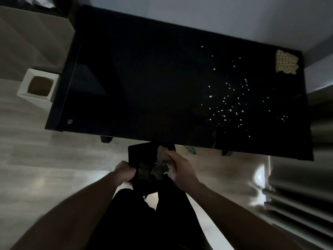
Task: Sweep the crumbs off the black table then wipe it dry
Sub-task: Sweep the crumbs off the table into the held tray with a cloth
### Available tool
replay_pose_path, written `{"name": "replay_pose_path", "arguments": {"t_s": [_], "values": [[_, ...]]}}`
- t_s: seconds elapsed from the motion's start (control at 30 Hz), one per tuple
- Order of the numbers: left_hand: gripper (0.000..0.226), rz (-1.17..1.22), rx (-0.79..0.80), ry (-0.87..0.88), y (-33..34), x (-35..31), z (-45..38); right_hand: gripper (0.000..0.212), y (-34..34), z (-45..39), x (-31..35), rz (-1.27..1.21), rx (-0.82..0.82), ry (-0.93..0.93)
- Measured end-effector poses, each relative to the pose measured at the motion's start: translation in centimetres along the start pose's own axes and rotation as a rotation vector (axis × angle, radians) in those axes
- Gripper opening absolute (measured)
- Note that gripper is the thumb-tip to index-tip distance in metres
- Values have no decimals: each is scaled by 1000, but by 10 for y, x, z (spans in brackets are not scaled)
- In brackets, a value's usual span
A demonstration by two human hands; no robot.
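1. Dark trousers (144,222) fill the bottom centre, matte and without visible texture, above pale wood-grain floor (54,168).
2. Both bare forearms reach forward and meet just short of the table's near edge.
3. Left hand (125,173): fingers curled round the left edge of a flat black rectangular object (142,156), probably a dustpan; too dark to be sure.
4. Right hand (177,166): fingers curled around something pale and crumpled (162,165) lying on that dark object; blurred, so its material cannot be told.
5. Black table (144,87): rectangular, glossy top with faint reflections, a small round white mark at the near left corner, short dark legs showing under the near edge.
6. Crumbs (232,105): small pale specks scattered over the right half of the table top, densest toward the near right, thinning toward the far side.
7. Yellowish cloth (286,62): roughly square, waffle-like bumpy texture, ragged edge, lying flat at the far right corner of the table, apart from the crumbs.
8. White square bin (38,85): brown interior, standing on the floor just beside the table's left end.
9. Grey ribbed surface (297,204) at right, shiny, blurred.
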State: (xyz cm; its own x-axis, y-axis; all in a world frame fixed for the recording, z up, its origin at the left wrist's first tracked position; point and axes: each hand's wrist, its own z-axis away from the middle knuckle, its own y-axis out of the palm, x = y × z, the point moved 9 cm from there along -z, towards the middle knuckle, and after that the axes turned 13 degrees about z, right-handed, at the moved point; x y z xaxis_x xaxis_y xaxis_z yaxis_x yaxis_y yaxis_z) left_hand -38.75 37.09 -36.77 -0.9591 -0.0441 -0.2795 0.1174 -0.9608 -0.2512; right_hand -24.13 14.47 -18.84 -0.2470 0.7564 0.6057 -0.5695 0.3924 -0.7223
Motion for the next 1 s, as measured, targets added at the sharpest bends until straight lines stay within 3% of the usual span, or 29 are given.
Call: {"name": "replay_pose_path", "arguments": {"t_s": [0.37, 0.57, 0.83, 1.0], "values": [[32, 12, 13, -18, 36, -28, 43, 46, -117, 39, -128, -247, -342, 416], [16, 73, -23, -49, 69, -49, 89, 38, -191, 34, -208, -185, -443, 493], [12, 146, -104, -48, 106, -51, 80, 47, -245, -8, -313, 23, -426, 563], [43, 117, -95, -95, 121, -9, 23, 57, -219, -42, -312, 265, -339, 466]]}}
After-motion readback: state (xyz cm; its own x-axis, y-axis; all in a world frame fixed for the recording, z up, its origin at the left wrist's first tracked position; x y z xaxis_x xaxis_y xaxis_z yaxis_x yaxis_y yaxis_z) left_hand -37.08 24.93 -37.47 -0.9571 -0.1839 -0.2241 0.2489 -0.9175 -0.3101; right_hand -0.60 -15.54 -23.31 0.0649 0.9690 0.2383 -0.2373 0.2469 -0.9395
